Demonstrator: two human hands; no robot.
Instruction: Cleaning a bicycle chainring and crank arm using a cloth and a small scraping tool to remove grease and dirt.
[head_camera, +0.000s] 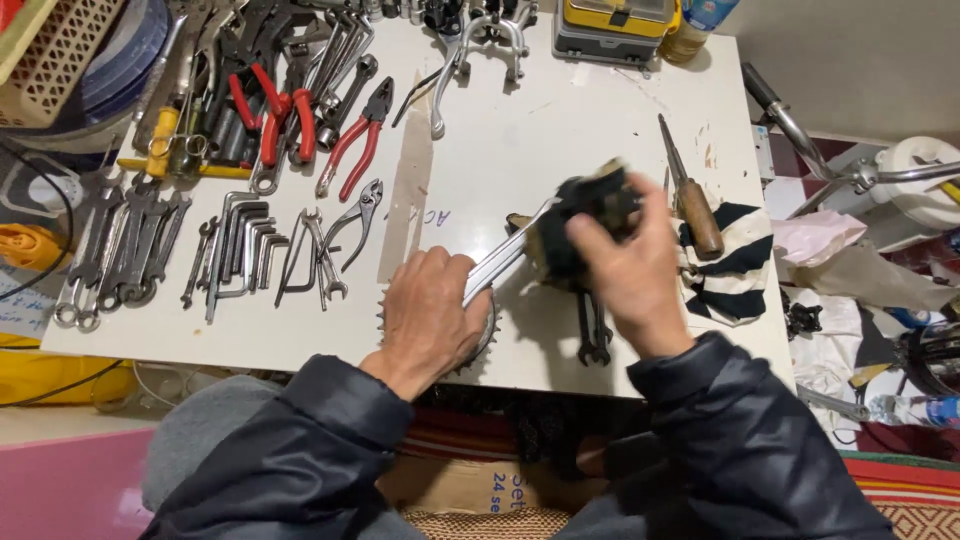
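Observation:
My left hand (432, 312) presses down on a toothed bicycle chainring (487, 340) at the near edge of the white table (520, 140). A shiny metal crank arm (502, 262) runs up and to the right from under that hand. My right hand (627, 262) grips a dark, dirty rag (580, 220) wrapped over the far end of the crank arm. The rag looks blurred. Most of the chainring is hidden beneath my left hand.
Rows of wrenches (125, 245), hex keys (245, 250) and red-handled pliers (350, 150) fill the left of the table. A wooden-handled tool (692, 205) lies on a striped cloth (735, 262) at right. A dark wrench (594, 335) lies below my right hand. Bicycle handlebars (850, 170) stand off the right edge.

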